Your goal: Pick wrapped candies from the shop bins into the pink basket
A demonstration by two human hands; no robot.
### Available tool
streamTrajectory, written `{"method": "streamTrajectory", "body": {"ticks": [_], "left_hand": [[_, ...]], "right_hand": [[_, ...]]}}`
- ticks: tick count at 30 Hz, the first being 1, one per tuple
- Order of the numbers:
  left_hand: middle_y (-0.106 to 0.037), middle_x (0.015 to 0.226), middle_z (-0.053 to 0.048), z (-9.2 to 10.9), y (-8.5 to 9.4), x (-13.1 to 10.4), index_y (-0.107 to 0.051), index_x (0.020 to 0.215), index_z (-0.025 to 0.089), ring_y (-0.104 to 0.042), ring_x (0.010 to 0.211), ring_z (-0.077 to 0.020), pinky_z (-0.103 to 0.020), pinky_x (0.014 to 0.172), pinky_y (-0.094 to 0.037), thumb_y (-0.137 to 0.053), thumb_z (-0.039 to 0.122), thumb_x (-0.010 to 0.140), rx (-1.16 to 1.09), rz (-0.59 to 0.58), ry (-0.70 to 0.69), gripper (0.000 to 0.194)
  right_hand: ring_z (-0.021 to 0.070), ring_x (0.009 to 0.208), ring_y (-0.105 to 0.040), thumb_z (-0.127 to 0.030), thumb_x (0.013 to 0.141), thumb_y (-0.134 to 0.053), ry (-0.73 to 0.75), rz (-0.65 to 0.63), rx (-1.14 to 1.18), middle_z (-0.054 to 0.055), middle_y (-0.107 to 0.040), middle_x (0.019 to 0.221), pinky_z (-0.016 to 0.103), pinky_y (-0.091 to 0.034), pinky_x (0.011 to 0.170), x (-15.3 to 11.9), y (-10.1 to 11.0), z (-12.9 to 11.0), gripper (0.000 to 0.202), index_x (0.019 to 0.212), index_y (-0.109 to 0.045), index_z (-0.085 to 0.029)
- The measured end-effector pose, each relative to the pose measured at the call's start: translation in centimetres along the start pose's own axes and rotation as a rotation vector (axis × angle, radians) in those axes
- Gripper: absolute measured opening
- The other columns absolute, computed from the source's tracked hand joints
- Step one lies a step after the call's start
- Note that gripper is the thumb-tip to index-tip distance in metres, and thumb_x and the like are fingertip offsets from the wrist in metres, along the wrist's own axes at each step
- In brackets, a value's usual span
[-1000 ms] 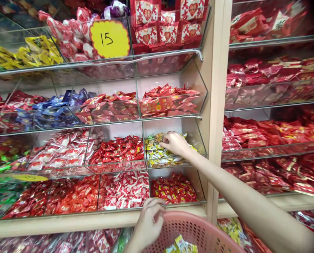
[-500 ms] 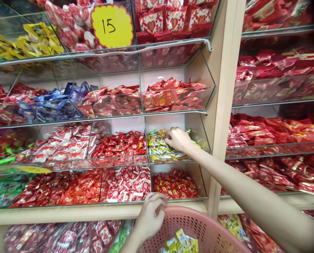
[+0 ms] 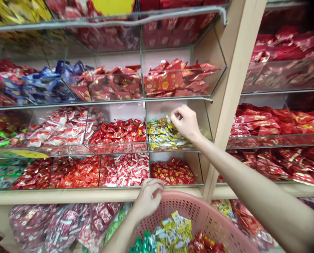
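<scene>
My right hand [image 3: 185, 121] is just above the bin of yellow-and-white wrapped candies [image 3: 160, 131], its thumb and fingers pinched on a small yellow candy [image 3: 170, 121]. Low in the view, my left hand [image 3: 148, 198] is curled over the left rim of a pink perforated plastic basket [image 3: 199, 207]; part of its grip is hidden. Inside the basket lie yellow-and-white candies [image 3: 174, 230], green-wrapped candies [image 3: 143, 242] and red-wrapped candies [image 3: 205, 242].
Clear dividers split the shelves into bins. Red candies [image 3: 121, 131] are left of the yellow bin, and red-and-yellow candies [image 3: 172, 170] below it. A wooden upright [image 3: 233, 91] stands to the right. Bagged candies [image 3: 64, 225] lie beneath the bottom ledge [image 3: 67, 196].
My right hand has lifted from the yellow candies with one pinched at its fingertips. The view has tilted downward, showing more of the basket's contents. My left hand keeps its place at the rim.
</scene>
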State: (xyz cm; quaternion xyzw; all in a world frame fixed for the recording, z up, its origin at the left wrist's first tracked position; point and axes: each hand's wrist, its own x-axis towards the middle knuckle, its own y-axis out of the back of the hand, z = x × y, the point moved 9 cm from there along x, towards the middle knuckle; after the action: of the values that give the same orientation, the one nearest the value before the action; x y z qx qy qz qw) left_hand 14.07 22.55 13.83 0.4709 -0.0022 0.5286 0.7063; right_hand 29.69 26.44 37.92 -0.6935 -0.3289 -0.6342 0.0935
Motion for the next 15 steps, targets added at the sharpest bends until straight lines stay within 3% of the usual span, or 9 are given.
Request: {"method": "streamTrajectory", "body": {"ticks": [4, 7, 8, 12, 15], "left_hand": [[-0.065, 0.105, -0.001, 0.2, 0.0, 0.3, -0.064, 0.079, 0.020, -0.052, 0.101, -0.0188, -0.037, 0.093, -0.036, -0.047, 0.005, 0.071, 0.026, 0.007, -0.037, 0.024], [-0.065, 0.105, -0.001, 0.2, -0.4, 0.3, -0.064, 0.078, 0.019, -0.053, 0.100, -0.0180, -0.035, 0.092, -0.036, -0.045, 0.002, 0.068, 0.035, -0.019, -0.047, 0.027], [-0.065, 0.105, -0.001, 0.2, -0.5, 0.2, -0.064, 0.078, 0.019, -0.053, 0.100, -0.0179, -0.035, 0.092, -0.036, -0.045, 0.002, 0.067, 0.037, -0.027, -0.052, 0.028], [-0.065, 0.104, 0.000, 0.4, -0.5, 0.1, -0.065, 0.081, 0.019, -0.054, 0.100, -0.0172, -0.036, 0.093, -0.035, -0.046, 0.004, 0.071, 0.056, -0.007, -0.073, 0.026], [-0.065, 0.103, 0.000, 0.6, -0.5, 0.2, -0.065, 0.080, 0.019, -0.054, 0.100, -0.0173, -0.036, 0.093, -0.035, -0.046, 0.006, 0.072, 0.075, -0.008, -0.070, 0.024]], "right_hand": [[0.0155, 0.077, -0.049, -0.025, 0.087, -0.041, 0.047, 0.151, 0.139, 0.003, -0.050, 0.075, 0.033, -0.040, 0.074, -2.7, 4.2, -2.4, 0.020, 0.073, -0.054, -0.020], [0.0148, 0.074, -0.050, -0.026, 0.086, -0.047, 0.053, 0.056, 0.222, 0.002, -0.052, 0.073, 0.032, -0.041, 0.072, -7.4, 6.3, -4.6, 0.016, 0.073, -0.055, -0.021], [0.0146, 0.073, -0.050, -0.024, 0.085, -0.050, 0.046, -0.029, 0.254, 0.002, -0.053, 0.073, 0.031, -0.041, 0.070, -9.4, 6.3, -5.0, 0.014, 0.073, -0.055, -0.022], [0.0134, 0.073, -0.052, -0.022, 0.087, -0.047, -0.080, -0.674, 0.425, 0.002, -0.056, 0.077, 0.027, -0.042, 0.064, -19.7, 2.4, -4.8, 0.015, 0.078, -0.059, -0.021], [0.0125, 0.067, -0.051, -0.025, 0.087, -0.046, -0.281, -0.966, 0.446, 0.002, -0.056, 0.073, 0.024, -0.040, 0.059, -26.2, -0.1, -2.9, 0.020, 0.075, -0.062, -0.019]]}}
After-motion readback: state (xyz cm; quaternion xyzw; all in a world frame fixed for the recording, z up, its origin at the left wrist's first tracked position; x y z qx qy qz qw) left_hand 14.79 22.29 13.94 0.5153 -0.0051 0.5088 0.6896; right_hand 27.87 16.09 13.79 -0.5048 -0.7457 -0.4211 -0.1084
